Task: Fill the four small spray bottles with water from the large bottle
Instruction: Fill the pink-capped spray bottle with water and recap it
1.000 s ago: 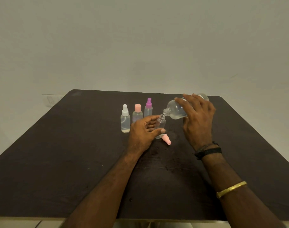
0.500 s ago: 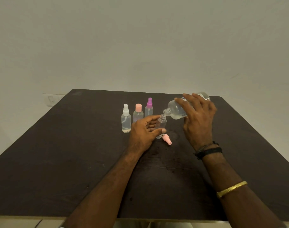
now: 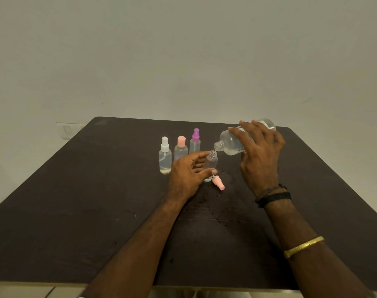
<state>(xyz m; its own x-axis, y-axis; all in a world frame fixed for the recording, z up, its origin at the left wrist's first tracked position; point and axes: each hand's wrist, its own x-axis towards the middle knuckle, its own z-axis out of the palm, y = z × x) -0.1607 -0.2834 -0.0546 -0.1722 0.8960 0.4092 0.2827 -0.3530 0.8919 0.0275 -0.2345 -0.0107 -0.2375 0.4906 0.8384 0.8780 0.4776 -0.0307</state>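
Note:
My right hand (image 3: 259,160) grips the large clear bottle (image 3: 230,145), tipped on its side with its open mouth right over the neck of a small uncapped spray bottle (image 3: 211,163). My left hand (image 3: 188,175) wraps around that small bottle and keeps it upright on the table. Its pink spray cap (image 3: 218,183) lies on the table just in front of it. To the left stand three capped small bottles: one with a white sprayer (image 3: 165,155), one with a pink cap (image 3: 181,147), one with a purple sprayer (image 3: 195,141).
Everything sits on a dark wooden table (image 3: 97,201) against a plain pale wall. A wall socket (image 3: 67,131) shows behind the table's far left corner. Wet spots darken the table surface in front of the pink cap.
The large bottle's mouth has dropped slightly closer to the small bottle's neck. Both hands keep their hold and stay nearly still.

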